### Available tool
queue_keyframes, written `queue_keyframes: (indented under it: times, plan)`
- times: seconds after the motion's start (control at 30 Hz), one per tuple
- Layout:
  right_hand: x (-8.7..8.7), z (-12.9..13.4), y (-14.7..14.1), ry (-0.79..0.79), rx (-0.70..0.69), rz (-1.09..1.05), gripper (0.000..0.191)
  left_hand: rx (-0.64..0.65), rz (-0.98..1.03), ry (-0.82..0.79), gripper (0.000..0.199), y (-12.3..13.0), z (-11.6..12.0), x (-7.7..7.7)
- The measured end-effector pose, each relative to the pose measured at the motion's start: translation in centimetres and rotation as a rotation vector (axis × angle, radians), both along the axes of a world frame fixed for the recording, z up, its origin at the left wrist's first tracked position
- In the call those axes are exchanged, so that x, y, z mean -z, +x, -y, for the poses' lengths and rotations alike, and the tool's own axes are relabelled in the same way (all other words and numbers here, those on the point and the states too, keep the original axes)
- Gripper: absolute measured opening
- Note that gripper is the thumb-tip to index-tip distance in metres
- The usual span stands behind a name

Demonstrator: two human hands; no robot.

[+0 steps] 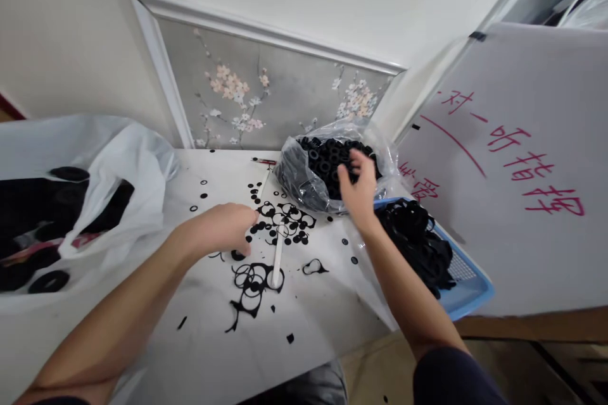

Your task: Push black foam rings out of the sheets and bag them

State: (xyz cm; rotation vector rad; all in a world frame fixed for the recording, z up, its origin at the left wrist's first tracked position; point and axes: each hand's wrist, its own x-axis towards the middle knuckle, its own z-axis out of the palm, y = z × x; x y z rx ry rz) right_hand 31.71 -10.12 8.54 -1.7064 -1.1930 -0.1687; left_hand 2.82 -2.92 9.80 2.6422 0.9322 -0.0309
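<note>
My right hand (360, 188) is over the mouth of a clear plastic bag (304, 193) full of black rubber rings (327, 161). Its thumb and fingers are apart, and I see nothing held in them. My left hand (232, 228) hovers low over the white table, thumb and fingers parted, beside a black ring (237, 255). Right of it lie small black discs (299, 237) and thin black cut-out scraps (251, 285). A white stick-like tool (278, 253) rests among these scraps.
At left, a white plastic bag (118, 202) holds larger black rings. A blue basket (475, 294) of black scraps stands at right, before a whiteboard (532, 107) with red writing. A red pen-like item (264, 161) lies near the wall. The table (204, 342) ends in front.
</note>
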Motion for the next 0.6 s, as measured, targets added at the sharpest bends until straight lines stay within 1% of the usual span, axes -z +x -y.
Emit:
queue_keyframes:
  times: [0.03, 0.07, 0.1, 0.13, 0.2, 0.27, 0.3, 0.33, 0.37, 0.4, 0.43, 0.47, 0.5, 0.53, 0.6]
  plan:
    - [0.7, 1.2, -2.2, -0.01, -0.179, 0.016, 0.034, 0.015, -0.022, -0.042, 0.035, 0.0, 0.0, 0.6]
    - [1.4, 2.4, -4.2, -0.109, -0.37, 0.044, 0.027, 0.029, -0.041, -0.079, 0.033, -0.1, 0.0, 1.1]
    - [2.2, 3.3, -5.8, -0.201, -0.474, 0.049, 0.022, 0.04, -0.057, -0.107, 0.03, -0.1, 0.0, 1.5]
    - [3.1, 3.9, -7.2, -0.25, -0.512, 0.016, 0.018, 0.046, -0.07, -0.123, 0.027, -0.2, 0.0, 1.8]
    - [4.6, 4.3, -8.7, -0.348, -0.605, -0.125, 0.015, 0.052, -0.093, -0.131, 0.02, -0.3, -0.1, 1.9]
    - [5.8, 3.9, -9.2, -0.38, -0.658, -0.232, 0.021, 0.079, -0.105, -0.143, 0.016, -0.6, 0.2, 1.8]
    - [6.3, 3.7, -9.3, -0.378, -0.673, -0.275, 0.023, 0.106, -0.058, -0.161, 0.017, -0.9, 0.5, 1.8]
    - [6.7, 3.5, -9.5, -0.373, -0.692, -0.345, 0.024, 0.13, 0.045, -0.19, 0.019, -1.1, 1.0, 2.0]
    - [7.0, 3.4, -9.7, -0.375, -0.729, -0.451, 0.025, 0.13, 0.206, -0.219, 0.022, -1.4, 1.6, 2.5]
    - [7.3, 3.5, -10.0, -0.388, -0.786, -0.594, 0.029, 0.103, 0.415, -0.249, 0.024, -1.6, 2.4, 3.2]
    - [7.6, 3.6, -10.4, -0.403, -0.851, -0.752, 0.035, 0.03, 0.635, -0.266, 0.025, -1.7, 3.2, 4.1]
    - [7.8, 3.9, -10.8, -0.416, -0.91, -0.896, 0.04, -0.087, 0.83, -0.256, 0.026, -1.8, 4.0, 5.1]
    - [8.0, 4.3, -11.1, -0.422, -0.949, -1.002, 0.042, -0.166, 0.938, -0.265, 0.027, -1.7, 4.7, 6.2]
    - [8.2, 4.6, -11.5, -0.418, -0.962, -1.052, 0.042, -0.199, 0.988, -0.292, 0.027, -1.6, 5.3, 7.2]
    - [8.4, 5.1, -12.0, -0.376, -0.935, -1.065, 0.038, -0.204, 0.986, -0.359, 0.027, -1.3, 6.0, 8.6]
